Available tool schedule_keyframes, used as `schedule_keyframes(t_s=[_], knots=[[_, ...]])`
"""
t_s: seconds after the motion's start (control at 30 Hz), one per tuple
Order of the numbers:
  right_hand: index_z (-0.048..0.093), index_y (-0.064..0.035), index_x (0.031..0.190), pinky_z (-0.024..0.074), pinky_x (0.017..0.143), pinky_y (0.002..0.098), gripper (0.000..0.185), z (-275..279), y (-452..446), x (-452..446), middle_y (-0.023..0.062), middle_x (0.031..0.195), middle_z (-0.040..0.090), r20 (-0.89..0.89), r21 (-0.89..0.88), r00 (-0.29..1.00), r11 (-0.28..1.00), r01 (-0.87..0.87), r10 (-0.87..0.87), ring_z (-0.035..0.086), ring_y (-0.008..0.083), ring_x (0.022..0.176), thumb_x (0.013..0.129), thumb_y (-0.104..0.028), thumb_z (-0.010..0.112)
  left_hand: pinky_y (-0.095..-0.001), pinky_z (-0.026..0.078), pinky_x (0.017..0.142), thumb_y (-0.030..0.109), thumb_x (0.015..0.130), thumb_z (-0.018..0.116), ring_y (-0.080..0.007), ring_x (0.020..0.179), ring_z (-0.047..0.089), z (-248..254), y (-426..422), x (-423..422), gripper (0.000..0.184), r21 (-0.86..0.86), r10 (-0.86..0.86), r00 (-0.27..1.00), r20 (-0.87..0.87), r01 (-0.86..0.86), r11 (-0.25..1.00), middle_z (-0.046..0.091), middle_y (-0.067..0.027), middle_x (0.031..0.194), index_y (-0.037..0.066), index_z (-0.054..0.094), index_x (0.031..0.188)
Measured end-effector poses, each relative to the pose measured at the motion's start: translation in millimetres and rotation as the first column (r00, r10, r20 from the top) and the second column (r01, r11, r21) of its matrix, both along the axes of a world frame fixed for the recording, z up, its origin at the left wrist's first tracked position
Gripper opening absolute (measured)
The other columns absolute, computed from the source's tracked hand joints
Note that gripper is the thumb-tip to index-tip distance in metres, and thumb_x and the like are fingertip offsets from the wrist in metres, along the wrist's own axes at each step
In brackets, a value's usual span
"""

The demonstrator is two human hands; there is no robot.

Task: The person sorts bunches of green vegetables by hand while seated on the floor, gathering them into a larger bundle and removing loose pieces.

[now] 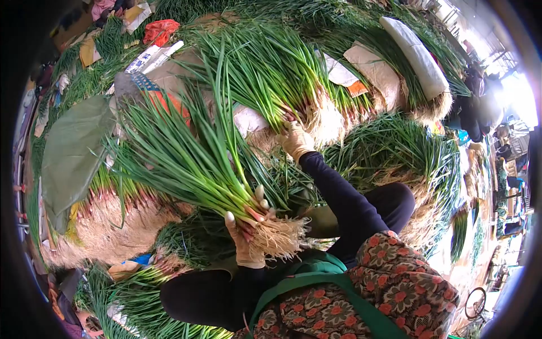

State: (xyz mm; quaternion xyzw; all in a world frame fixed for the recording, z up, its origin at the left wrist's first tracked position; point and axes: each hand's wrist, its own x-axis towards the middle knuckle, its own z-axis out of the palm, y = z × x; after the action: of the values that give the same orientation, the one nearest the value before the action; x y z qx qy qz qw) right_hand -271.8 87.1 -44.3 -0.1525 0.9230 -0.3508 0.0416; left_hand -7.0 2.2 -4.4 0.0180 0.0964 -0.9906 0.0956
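Observation:
My left hand [244,246], in a pale glove with whitish fingertips, is closed around a thick bunch of scallions [212,175]. Their pale stringy roots [276,236] hang over the palm toward my lap, and the leaves fan out up and to the left. With the arm stretched forward, my right hand [296,141], also gloved, has its fingers curled on the reddish stem bases of a few scallions at the near edge of a large pile [265,73]. More roots [326,118] hang just right of that hand.
Rooted scallion heaps [118,229] lie at left, partly under a dark green sheet [73,152]. A white roll-like wrap [415,56] covers a bundle at upper right. Loose leaves [389,141] lie near my right knee [395,203]. A red plastic bag [161,32] sits at the back.

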Motion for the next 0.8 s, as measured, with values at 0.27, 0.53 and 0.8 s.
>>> schedule_keyframes(t_s=[0.27,0.53,0.8], knots=[[0.044,-0.0063,0.13,0.0439,0.092,0.0386,0.069,-7.9,-10.7,-26.6,0.019,0.12,0.055,0.049,0.326,0.999,0.945,-0.026,0.011,0.056,0.033,0.106,0.076,-0.043,0.066,-0.0425,0.051,0.088,0.048,0.084,0.059,-0.0279,0.098,0.059,17.0,-2.3,2.4,0.076,-0.126,-0.063,0.993,0.1,0.075,0.989,0.056,-0.0175,0.11,-0.004,0.034,0.133],[0.055,0.0031,0.117,0.0523,0.078,0.0308,0.029,24.4,39.9,23.2,0.017,0.102,0.064,0.646,-0.591,0.536,0.8,-0.098,0.543,0.063,0.0211,0.089,0.09,-0.006,0.053,-0.0466,0.042,0.098,0.05,0.086,0.053,-0.0296,0.107,0.053,-40.3,-9.7,7.1,0.074,-0.295,-0.074,0.977,0.198,0.132,0.946,0.051,-0.0207,0.122,-0.005,0.034,0.133],[0.064,-0.0037,0.103,0.0479,0.057,0.0217,0.019,6.5,40.5,58.3,0.0035,0.078,0.065,0.534,-0.53,0.75,0.846,-0.064,0.391,0.056,0.008,0.062,0.09,-0.017,0.058,-0.044,0.041,0.099,0.048,0.088,0.05,-0.028,0.108,0.053,-46.7,-9.4,8.4,0.074,-0.444,0.009,0.933,0.361,0.164,0.881,0.048,-0.0237,0.124,-0.007,0.031,0.134]])
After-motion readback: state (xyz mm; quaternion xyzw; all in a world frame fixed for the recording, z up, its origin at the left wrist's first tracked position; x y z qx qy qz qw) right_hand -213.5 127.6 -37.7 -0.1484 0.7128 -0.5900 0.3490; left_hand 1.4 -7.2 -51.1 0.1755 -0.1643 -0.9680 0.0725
